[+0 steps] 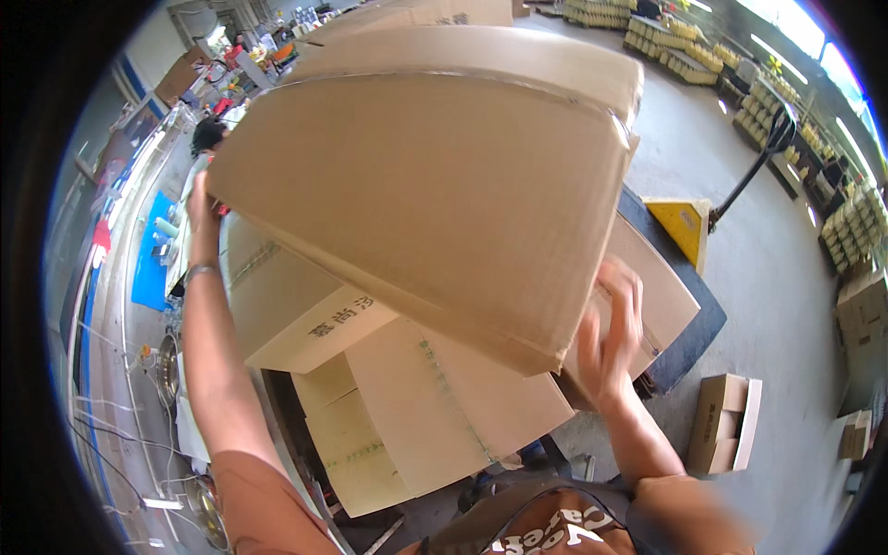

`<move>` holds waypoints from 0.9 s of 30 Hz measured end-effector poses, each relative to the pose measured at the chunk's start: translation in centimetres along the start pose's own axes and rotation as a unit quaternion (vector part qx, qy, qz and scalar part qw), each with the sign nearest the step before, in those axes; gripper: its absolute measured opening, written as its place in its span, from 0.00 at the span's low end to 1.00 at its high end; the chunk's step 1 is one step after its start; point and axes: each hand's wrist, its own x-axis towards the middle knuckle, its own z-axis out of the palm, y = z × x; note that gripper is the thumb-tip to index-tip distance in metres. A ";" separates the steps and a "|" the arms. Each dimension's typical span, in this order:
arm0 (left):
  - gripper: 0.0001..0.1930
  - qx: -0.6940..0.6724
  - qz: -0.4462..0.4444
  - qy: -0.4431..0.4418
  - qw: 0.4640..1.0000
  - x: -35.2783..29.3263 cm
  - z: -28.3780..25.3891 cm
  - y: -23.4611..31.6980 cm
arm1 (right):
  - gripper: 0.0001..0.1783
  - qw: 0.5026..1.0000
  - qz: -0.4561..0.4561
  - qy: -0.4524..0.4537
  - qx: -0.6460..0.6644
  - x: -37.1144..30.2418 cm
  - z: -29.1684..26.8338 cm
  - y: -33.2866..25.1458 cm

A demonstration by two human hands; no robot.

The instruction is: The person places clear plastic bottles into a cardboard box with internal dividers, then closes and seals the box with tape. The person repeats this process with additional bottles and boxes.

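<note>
A large brown cardboard box (435, 203) is tilted up in front of me and fills the middle of the view. My left hand (200, 205) grips its left edge, with the fingers partly hidden behind the cardboard. Close by the box's lower right edge is my right hand (612, 324), its fingers bent and apart from the thumb; whether it touches the box I cannot tell. Beneath lie the spread flaps of other cardboard, among them a printed flap (324, 326) and a wide taped panel (453, 388).
A yellow pallet jack (680, 227) with a black handle stands at the right, beside a dark pallet edge (698, 324). On the floor sits a small open carton (720, 427). A cluttered workbench (139, 305) runs along the left. Rows of pale bottles (680, 60) stand far right.
</note>
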 end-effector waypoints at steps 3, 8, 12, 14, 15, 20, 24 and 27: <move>0.24 -0.042 0.046 -0.012 0.998 1.0 3.2 -1.0 | 0.32 0.914 0.140 0.042 0.378 -1.4 6.7 8.0; 0.29 0.030 -0.029 0.075 0.996 -4.2 2.1 0.4 | 0.34 0.814 0.356 0.053 0.456 0.6 6.3 4.4; 0.42 0.152 0.173 0.166 0.959 -10.3 -1.7 -0.6 | 0.33 0.839 0.338 0.001 0.427 0.6 4.4 1.9; 0.39 0.177 0.153 0.175 0.956 -16.5 -2.4 2.0 | 0.33 0.852 0.327 -0.026 0.408 0.0 3.2 1.3; 0.37 0.163 0.143 0.176 0.960 -18.7 -1.8 2.7 | 0.33 0.863 0.316 -0.030 0.392 0.2 1.3 1.0; 0.25 0.008 0.127 0.208 0.970 -32.5 -7.1 3.2 | 0.32 0.874 0.326 -0.120 0.341 -4.4 -0.1 3.4; 0.23 -0.075 0.053 0.259 0.962 -44.5 -8.3 3.6 | 0.32 0.872 0.367 -0.158 0.282 -10.4 -4.8 7.0; 0.24 -0.077 0.024 0.312 0.947 -52.4 -8.4 2.8 | 0.31 0.869 0.403 -0.181 0.221 -15.7 -8.7 10.1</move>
